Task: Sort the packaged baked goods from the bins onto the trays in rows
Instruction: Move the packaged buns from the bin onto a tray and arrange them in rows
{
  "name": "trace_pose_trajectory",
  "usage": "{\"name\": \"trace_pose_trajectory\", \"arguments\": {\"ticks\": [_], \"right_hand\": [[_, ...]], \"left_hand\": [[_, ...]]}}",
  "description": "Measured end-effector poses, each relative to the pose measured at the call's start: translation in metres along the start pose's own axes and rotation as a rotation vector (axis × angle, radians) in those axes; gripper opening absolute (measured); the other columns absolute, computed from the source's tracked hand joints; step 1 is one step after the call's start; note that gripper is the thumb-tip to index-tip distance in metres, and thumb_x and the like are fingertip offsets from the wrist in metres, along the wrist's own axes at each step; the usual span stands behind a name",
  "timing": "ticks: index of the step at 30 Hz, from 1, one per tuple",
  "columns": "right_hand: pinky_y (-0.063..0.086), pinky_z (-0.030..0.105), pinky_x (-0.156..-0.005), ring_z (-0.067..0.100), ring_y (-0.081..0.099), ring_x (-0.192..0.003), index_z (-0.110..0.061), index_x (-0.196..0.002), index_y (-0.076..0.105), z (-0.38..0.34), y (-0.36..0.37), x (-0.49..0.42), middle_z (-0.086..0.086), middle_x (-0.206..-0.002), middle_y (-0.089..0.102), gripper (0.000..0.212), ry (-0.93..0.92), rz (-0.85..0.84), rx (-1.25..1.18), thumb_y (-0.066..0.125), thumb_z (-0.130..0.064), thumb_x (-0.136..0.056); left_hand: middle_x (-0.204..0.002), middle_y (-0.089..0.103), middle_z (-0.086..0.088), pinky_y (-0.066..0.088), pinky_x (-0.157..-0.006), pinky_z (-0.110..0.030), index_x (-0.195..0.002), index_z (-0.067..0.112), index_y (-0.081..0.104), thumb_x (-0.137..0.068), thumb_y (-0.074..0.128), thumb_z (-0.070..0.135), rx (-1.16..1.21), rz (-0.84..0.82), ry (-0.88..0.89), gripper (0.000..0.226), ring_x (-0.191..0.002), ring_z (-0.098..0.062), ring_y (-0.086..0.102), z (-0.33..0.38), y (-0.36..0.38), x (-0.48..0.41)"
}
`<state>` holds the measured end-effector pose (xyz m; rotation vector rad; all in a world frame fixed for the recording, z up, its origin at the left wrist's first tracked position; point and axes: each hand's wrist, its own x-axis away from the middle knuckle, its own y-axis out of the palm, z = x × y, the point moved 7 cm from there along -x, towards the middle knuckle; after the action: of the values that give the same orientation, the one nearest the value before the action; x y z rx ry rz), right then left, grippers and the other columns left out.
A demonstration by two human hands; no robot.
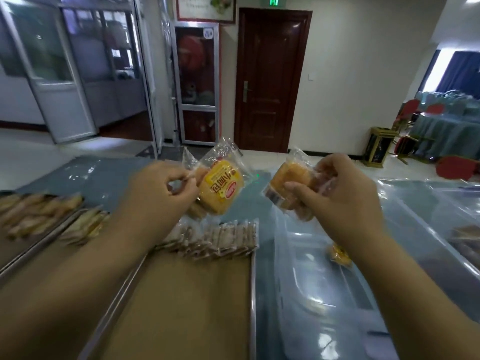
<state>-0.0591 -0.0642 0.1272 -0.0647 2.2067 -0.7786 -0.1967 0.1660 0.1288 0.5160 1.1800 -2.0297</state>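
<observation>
In left hand point(161, 193), yellow pack point(220, 188) pinched by wrapper edge, second pack half hidden behind. In right hand point(337, 196), plain pack point(288, 183) gripped, maybe another beneath. All held above far end of middle tray point(181, 307), over row point(215, 240) laid there. Risk: thin pinch lost, pack dropped onto row, line knocked askew. Counted: two hands, two trays seen, left tray point(39, 241) part filled, one stray pack point(340, 253) left in bin point(311, 271)

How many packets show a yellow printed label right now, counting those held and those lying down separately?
Held yellow-label packet, in the left hand: 1
Loose yellow-label packet, on the clear plastic: 1
Total: 2
</observation>
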Motion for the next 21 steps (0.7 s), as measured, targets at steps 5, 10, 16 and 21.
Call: {"name": "trace_pose_trajectory", "arguments": {"ticks": [5,10,16,21], "right_hand": [[0.037,0.016,-0.053,0.0,0.051,-0.066,-0.038,-0.088,0.042,-0.1,0.071,0.052,-0.018,-0.076,0.05,0.04,-0.045,-0.103,-0.1,0.071,-0.055,-0.067],[0.039,0.019,-0.056,-0.002,0.049,-0.072,-0.037,-0.093,0.05,-0.171,0.163,0.1,-0.018,-0.083,0.052,0.035,-0.069,-0.309,-0.142,0.065,-0.057,-0.07],[0.048,0.028,-0.062,0.003,0.052,-0.074,-0.034,-0.092,0.054,-0.224,0.273,0.144,-0.014,-0.085,0.054,0.028,-0.058,-0.524,-0.167,0.067,-0.052,-0.074],[0.048,0.026,-0.059,0.002,0.052,-0.072,-0.038,-0.087,0.05,-0.247,0.366,0.166,-0.015,-0.085,0.054,0.024,0.019,-0.649,-0.203,0.068,-0.048,-0.074]], "left_hand": [[-0.081,0.06,0.003,0.03,-0.059,-0.013,-0.088,0.019,0.07,-0.082,0.058,0.025,-0.127,-0.001,-0.081,0.015,-0.069,0.001,0.049,-0.089,-0.087,0.064],[-0.058,0.057,0.0,0.04,-0.051,-0.028,-0.062,0.015,0.065,-0.082,0.059,0.027,-0.204,-0.07,-0.265,0.024,-0.059,-0.011,0.052,-0.188,-0.15,0.121],[-0.058,0.061,-0.012,0.037,-0.048,-0.027,-0.067,0.005,0.067,-0.082,0.064,0.02,-0.209,-0.088,-0.534,0.021,-0.056,-0.024,0.056,-0.294,-0.194,0.173],[-0.058,0.064,-0.003,0.046,-0.051,-0.028,-0.071,0.011,0.07,-0.083,0.063,0.017,-0.168,-0.083,-0.727,0.015,-0.053,-0.019,0.059,-0.374,-0.218,0.194]]}}
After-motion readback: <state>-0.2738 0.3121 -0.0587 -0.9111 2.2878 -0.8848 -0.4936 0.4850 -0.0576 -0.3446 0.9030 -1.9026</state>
